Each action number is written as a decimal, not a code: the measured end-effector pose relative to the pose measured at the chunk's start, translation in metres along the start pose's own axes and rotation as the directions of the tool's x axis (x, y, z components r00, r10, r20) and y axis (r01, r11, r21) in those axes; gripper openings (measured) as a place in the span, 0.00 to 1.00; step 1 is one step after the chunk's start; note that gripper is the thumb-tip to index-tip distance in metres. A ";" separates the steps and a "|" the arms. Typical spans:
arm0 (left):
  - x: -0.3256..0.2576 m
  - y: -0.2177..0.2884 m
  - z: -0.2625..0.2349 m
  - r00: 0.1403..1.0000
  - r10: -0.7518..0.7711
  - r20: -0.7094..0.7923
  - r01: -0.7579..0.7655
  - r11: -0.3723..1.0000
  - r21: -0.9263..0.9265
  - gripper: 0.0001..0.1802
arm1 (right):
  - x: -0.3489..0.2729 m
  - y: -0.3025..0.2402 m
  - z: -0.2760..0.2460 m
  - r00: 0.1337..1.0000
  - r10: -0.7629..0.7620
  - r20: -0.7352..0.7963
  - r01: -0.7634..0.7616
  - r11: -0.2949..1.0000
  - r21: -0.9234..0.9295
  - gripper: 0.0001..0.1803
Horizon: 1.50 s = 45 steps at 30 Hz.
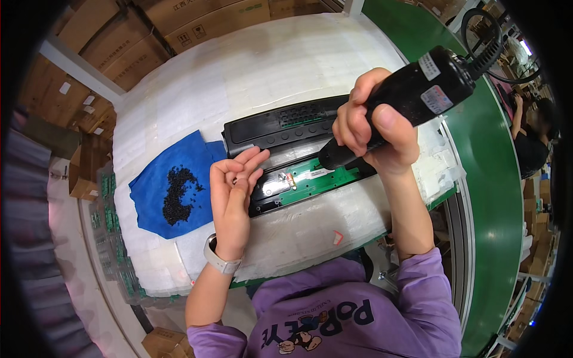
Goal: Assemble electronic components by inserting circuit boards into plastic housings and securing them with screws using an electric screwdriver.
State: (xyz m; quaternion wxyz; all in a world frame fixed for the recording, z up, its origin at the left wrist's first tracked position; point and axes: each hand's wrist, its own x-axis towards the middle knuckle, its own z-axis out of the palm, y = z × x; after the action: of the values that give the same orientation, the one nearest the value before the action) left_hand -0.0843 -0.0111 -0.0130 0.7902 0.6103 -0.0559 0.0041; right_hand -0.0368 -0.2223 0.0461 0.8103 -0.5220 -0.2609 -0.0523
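Observation:
My right hand [379,128] is wrapped round a black electric screwdriver [430,83], its cable leaving the upper right end. The dark nose of the tool points down and left over a green circuit board [307,190], and its very tip is hard to make out. That board lies in a long black plastic housing [256,128] with a row of round buttons and a grille. At the housing's left end is my left hand [234,194], thumb and forefinger pinched together, the other fingers loosely bent. What the pinch holds, if anything, is too small to name.
Left of the housing, a blue cloth [149,197] carries a heap of small black screws [175,200]. White sheeting [268,59] covers the table. Stacked cardboard boxes [209,27] stand behind it. Circuit boards [107,218] are piled by its left edge. Another person [533,140] sits far right.

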 end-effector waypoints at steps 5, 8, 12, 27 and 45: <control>-0.004 0.001 0.008 0.994 0.104 0.017 -0.105 0.981 0.161 0.05 | 0.000 0.000 0.005 0.999 0.045 -0.026 -0.048 0.992 -0.119 0.17; -0.005 0.003 0.010 0.986 0.165 -0.006 -0.159 0.963 0.216 0.07 | 0.001 -0.001 0.009 0.996 0.072 -0.046 -0.078 0.989 -0.127 0.15; -0.007 0.004 0.007 0.989 0.136 -0.048 -0.117 0.949 0.294 0.06 | 0.007 0.004 0.016 0.993 0.118 -0.007 -0.118 0.987 -0.109 0.14; 0.000 0.004 0.001 0.967 -0.233 0.101 0.227 0.972 0.064 0.06 | 0.005 0.011 0.029 0.997 0.074 -0.010 -0.075 0.983 -0.170 0.12; -0.001 0.002 -0.002 0.996 -0.078 -0.041 0.077 0.996 -0.036 0.05 | 0.002 -0.002 0.008 0.983 -0.150 0.109 0.105 0.935 0.340 0.17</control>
State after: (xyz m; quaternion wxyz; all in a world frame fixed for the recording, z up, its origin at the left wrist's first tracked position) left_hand -0.0853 -0.0086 -0.0119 0.8013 0.5979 -0.0156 -0.0145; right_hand -0.0391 -0.2154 0.0508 0.8624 -0.3621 -0.3529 -0.0250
